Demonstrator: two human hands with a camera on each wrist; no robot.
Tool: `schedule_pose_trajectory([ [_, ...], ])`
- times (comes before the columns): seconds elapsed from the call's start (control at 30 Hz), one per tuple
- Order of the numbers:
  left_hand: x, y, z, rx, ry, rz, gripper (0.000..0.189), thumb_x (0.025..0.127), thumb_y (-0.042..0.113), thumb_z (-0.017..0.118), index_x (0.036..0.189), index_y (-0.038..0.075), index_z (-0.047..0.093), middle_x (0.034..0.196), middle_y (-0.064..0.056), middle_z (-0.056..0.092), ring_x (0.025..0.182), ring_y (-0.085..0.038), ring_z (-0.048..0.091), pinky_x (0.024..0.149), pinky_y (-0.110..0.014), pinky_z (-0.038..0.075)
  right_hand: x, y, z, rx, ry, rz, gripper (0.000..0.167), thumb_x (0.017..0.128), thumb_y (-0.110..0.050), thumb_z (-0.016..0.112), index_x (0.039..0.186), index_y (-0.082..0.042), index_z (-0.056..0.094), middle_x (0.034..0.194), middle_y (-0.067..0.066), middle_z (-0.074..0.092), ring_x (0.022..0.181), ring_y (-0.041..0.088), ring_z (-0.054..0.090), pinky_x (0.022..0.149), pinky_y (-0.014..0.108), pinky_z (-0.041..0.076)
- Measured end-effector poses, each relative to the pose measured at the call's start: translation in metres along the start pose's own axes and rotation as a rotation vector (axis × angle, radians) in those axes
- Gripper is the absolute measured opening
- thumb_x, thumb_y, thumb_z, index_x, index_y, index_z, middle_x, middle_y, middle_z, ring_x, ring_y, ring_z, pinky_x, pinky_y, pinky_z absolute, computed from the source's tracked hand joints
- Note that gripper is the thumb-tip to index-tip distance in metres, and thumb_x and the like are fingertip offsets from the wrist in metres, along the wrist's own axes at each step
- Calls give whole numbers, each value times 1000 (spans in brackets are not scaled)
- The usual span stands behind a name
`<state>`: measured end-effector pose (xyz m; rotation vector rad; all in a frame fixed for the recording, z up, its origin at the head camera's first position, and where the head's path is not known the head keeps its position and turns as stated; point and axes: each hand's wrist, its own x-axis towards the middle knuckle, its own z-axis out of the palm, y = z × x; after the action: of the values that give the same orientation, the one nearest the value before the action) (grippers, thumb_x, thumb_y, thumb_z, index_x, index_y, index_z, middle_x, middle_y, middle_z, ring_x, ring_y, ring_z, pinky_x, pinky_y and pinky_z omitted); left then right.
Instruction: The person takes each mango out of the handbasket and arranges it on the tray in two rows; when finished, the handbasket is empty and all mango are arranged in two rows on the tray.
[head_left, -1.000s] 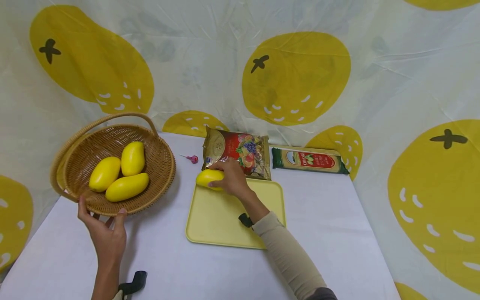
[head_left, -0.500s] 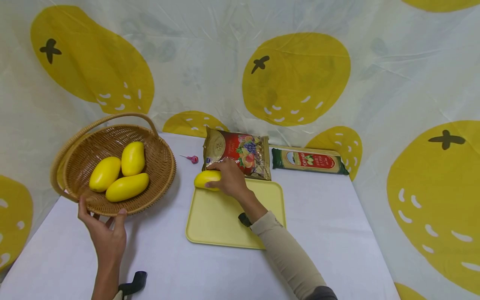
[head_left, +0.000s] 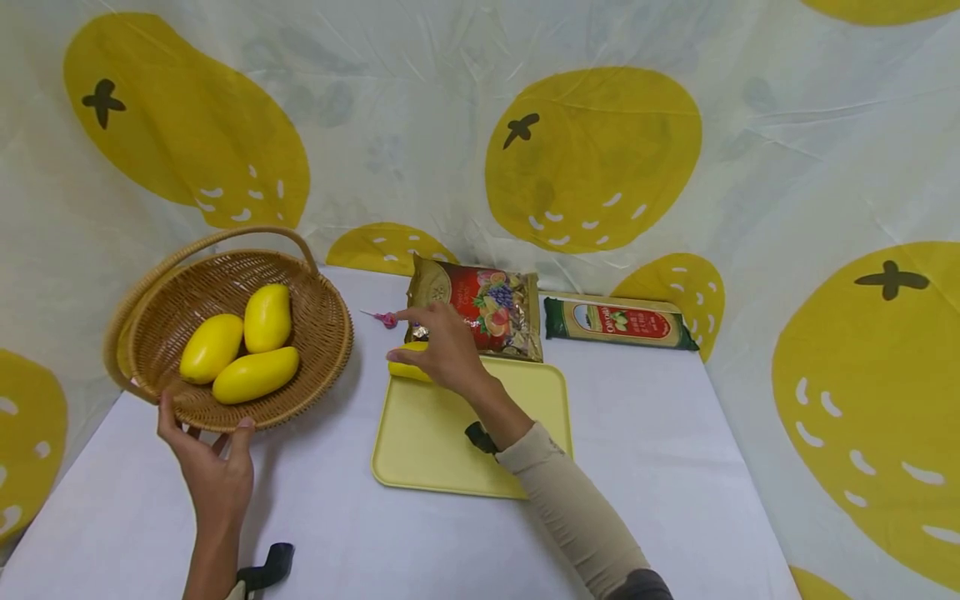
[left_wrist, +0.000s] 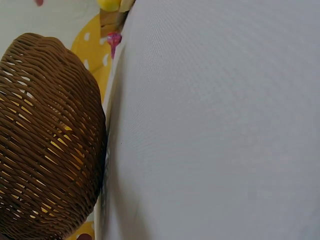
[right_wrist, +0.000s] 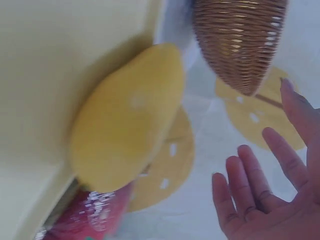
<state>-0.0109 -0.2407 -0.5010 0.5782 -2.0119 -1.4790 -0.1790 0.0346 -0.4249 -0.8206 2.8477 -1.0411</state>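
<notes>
My left hand (head_left: 213, 479) grips the near rim of a brown wicker basket (head_left: 318, 342), thumb on the rim and fingers beneath it. The basket tilts toward me, with three yellow mangoes (head_left: 255, 375) inside. Its woven underside (left_wrist: 47, 135) stands over the white cloth in the left wrist view. A single mango (right_wrist: 127, 120) lies at the far left corner of the pale yellow tray (head_left: 450, 446). Above that mango my right hand (head_left: 446, 346) hovers, fingers and thumb spread. The right wrist view shows the right hand (right_wrist: 270, 195) apart from the mango, holding nothing.
Behind the tray lies a red and gold candy bag (head_left: 495, 296), partly covered by the right hand in the head view. A pink lollipop (head_left: 387, 320) sits left of it. To the right is a green-ended pasta packet (head_left: 622, 322). A fruit-patterned curtain (head_left: 420, 167) encloses the table.
The right hand has let go of the mango and lifted its fingers off it, after shifting it slightly left. Left hand and basket stay put.
</notes>
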Motion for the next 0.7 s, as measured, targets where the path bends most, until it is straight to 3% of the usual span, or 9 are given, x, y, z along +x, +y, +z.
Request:
schedule_pose_trajectory([
  [0.27, -1, 1, 0, 15, 4, 8, 95, 99, 4, 63, 170, 30, 5, 176, 3, 11, 159, -34, 28, 122, -59, 43, 9, -26, -2, 73, 50, -119, 57, 82, -37, 92, 135, -25, 74, 116, -1, 70, 115, 19, 60, 98, 39, 52],
  [0.43, -2, 1, 0, 19, 0, 15, 95, 100, 4, 63, 170, 30, 4, 176, 2, 10, 159, -35, 27, 121, -59, 43, 16, -41, 2, 89, 67, -184, 59, 80, -37, 94, 134, -23, 74, 102, -1, 64, 100, 17, 56, 85, 29, 47],
  [0.7, -2, 1, -1, 25, 1, 10, 94, 100, 6, 63, 170, 30, 4, 177, 2, 10, 160, -34, 27, 122, -59, 42, 23, -65, 12, 68, 7, -239, 60, 85, -44, 88, 140, -27, 70, 117, -1, 67, 109, 17, 59, 85, 20, 46],
])
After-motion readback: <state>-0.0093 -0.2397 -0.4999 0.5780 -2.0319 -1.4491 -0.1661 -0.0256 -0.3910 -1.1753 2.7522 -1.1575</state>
